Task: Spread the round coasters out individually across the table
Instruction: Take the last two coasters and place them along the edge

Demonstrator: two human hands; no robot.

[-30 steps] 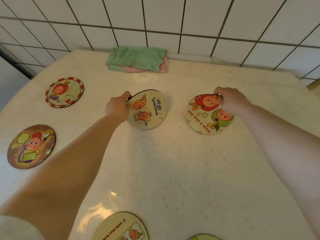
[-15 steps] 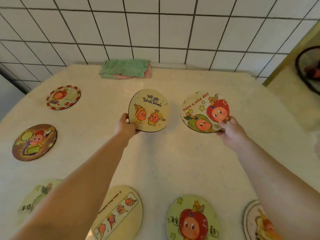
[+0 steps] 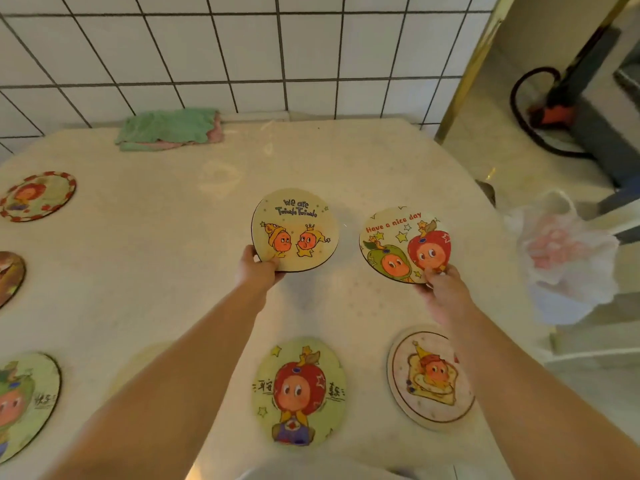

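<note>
Five coasters already lie flat and apart on the pale table [image 3: 145, 258]: a red-rimmed one [image 3: 36, 196] and a brown one [image 3: 8, 277] at the far left edge, a green one [image 3: 24, 403] at the near left, then an apple-face one [image 3: 298, 393] and a toast one [image 3: 429, 377] close to the body. The step in hand looks like the last placing. The left hand [image 3: 258, 270] pinches the near edge of the "Twinkle Twinkle" coaster [image 3: 295, 230], and the right hand [image 3: 445, 289] pinches the rim of the "Have a nice day" coaster [image 3: 405, 245]; whether either rests on the table I cannot tell. Next, each should be laid flat in the bare middle, apart from its neighbour, and let go. Behind, a folded green cloth [image 3: 166, 128] sits against the white tiled wall [image 3: 242, 53]; at right, past the table's edge, a plastic bag [image 3: 564, 258] and a dark hose [image 3: 530, 109].
</note>
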